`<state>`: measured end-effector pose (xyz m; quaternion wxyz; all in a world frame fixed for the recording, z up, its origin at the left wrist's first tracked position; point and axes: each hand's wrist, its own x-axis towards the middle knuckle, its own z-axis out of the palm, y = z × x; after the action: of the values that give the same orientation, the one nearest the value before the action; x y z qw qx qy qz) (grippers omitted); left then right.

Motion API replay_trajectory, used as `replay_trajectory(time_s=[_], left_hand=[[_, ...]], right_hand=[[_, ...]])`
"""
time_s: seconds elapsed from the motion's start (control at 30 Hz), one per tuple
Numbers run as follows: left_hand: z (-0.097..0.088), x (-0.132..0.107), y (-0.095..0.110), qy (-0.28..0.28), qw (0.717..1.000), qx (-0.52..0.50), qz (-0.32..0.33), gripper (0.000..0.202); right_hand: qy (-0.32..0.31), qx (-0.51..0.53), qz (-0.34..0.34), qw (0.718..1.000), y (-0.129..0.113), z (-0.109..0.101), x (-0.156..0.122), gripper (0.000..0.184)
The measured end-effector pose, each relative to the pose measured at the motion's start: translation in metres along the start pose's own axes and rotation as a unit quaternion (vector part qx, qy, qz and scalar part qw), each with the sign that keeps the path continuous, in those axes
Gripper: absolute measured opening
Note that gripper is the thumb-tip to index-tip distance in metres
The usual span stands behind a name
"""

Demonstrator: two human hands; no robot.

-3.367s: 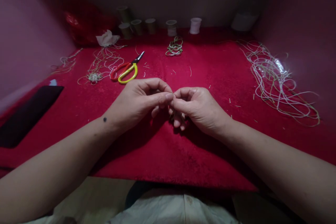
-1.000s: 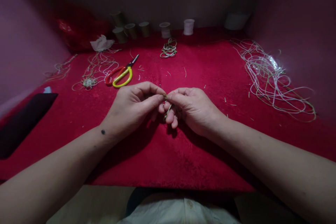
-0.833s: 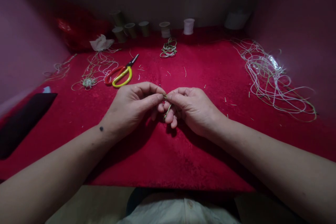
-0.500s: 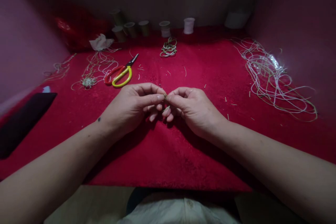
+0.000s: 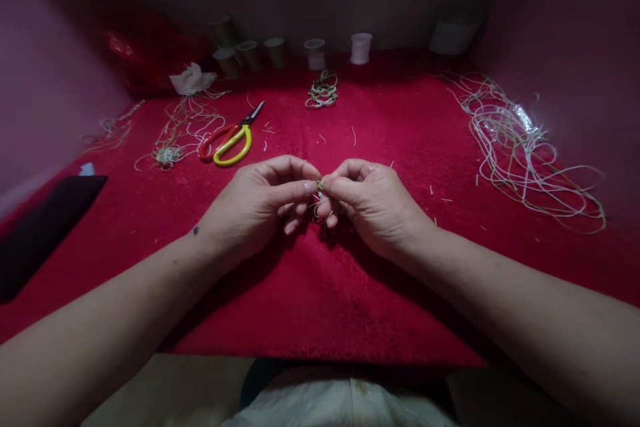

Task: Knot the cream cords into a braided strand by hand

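Observation:
My left hand (image 5: 270, 193) and my right hand (image 5: 367, 200) meet over the middle of the red cloth. Between them is a small knotted cord (image 5: 320, 195), green and whitish, pinched by thumb and forefinger on each side. Loose loops of the cord dangle just below the fingertips. Much of it is hidden behind the fingers. Beyond my left hand lie scissors (image 5: 234, 145) with one red and one yellow handle, blades pointing away to the right.
Several thread spools (image 5: 361, 49) line the back, with a bundle of knotted cords (image 5: 323, 90) before them. Tangled cords (image 5: 520, 147) spread at right; another tangle (image 5: 169, 155) lies left near a dark case (image 5: 50, 233). Short cord scraps dot the red cloth (image 5: 320, 307).
Both hands have shifted slightly to the right, still pinching the cord. More of its loops now show below the fingertips.

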<state>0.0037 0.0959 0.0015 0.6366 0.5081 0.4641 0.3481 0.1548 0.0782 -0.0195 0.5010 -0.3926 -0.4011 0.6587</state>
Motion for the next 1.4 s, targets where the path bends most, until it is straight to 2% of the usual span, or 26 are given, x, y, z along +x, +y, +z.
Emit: replay_trajectory(time_s=[0.13, 0.3, 0.4, 0.5, 0.53, 0.6, 0.77, 0.87, 0.93, 1.0, 1.13, 1.27, 1.33, 1.4], left_hand=[[-0.001, 0.0, 0.0, 0.001, 0.999, 0.035, 0.036, 0.013], [0.001, -0.004, -0.001, 0.034, 0.979, 0.139, 0.147, 0.011], [0.002, -0.006, -0.003, 0.067, 0.944, 0.224, 0.233, 0.008], [0.0, -0.007, -0.004, 0.068, 0.897, 0.319, 0.298, 0.004], [0.0, -0.007, -0.003, 0.065, 0.89, 0.332, 0.306, 0.005], [0.001, -0.008, -0.001, 0.067, 0.9, 0.32, 0.287, 0.006], [0.004, -0.007, 0.006, 0.05, 0.962, 0.22, 0.153, 0.005], [0.002, -0.006, 0.007, 0.049, 0.974, 0.181, 0.125, 0.004], [0.0, -0.006, 0.007, 0.051, 0.968, 0.201, 0.142, 0.004], [-0.001, -0.007, 0.006, 0.068, 0.937, 0.276, 0.205, 0.006], [-0.002, -0.008, 0.002, 0.092, 0.816, 0.436, 0.367, 0.01], [-0.004, -0.005, -0.003, 0.089, 0.726, 0.496, 0.468, 0.007], [-0.005, -0.004, -0.005, 0.088, 0.695, 0.512, 0.497, 0.006], [-0.005, -0.004, -0.006, 0.085, 0.689, 0.52, 0.498, 0.006]], right_hand=[[-0.005, 0.01, 0.003, 1.0, 0.0, 0.0, 0.0, 0.014], [-0.011, 0.021, 0.011, 1.0, 0.001, 0.0, 0.001, 0.013], [-0.011, 0.018, 0.015, 1.0, 0.001, -0.001, 0.001, 0.012], [-0.01, 0.015, 0.018, 1.0, 0.001, -0.001, 0.001, 0.013], [-0.012, 0.016, 0.019, 1.0, 0.001, -0.001, 0.001, 0.013], [-0.017, 0.019, 0.022, 0.999, 0.0, -0.001, 0.001, 0.013], [-0.019, 0.032, 0.029, 0.999, -0.001, 0.0, 0.002, 0.012], [-0.009, 0.035, 0.032, 0.999, -0.001, 0.0, 0.002, 0.013], [-0.005, 0.036, 0.031, 0.999, -0.001, 0.0, 0.002, 0.013], [-0.006, 0.039, 0.031, 0.999, -0.001, 0.0, 0.001, 0.013], [-0.006, 0.039, 0.034, 0.999, -0.001, -0.001, 0.001, 0.012], [-0.009, 0.035, 0.029, 0.999, -0.001, -0.001, 0.002, 0.01], [-0.013, 0.034, 0.028, 0.999, -0.001, -0.001, 0.002, 0.01], [-0.018, 0.033, 0.029, 0.999, -0.001, -0.001, 0.002, 0.011]])
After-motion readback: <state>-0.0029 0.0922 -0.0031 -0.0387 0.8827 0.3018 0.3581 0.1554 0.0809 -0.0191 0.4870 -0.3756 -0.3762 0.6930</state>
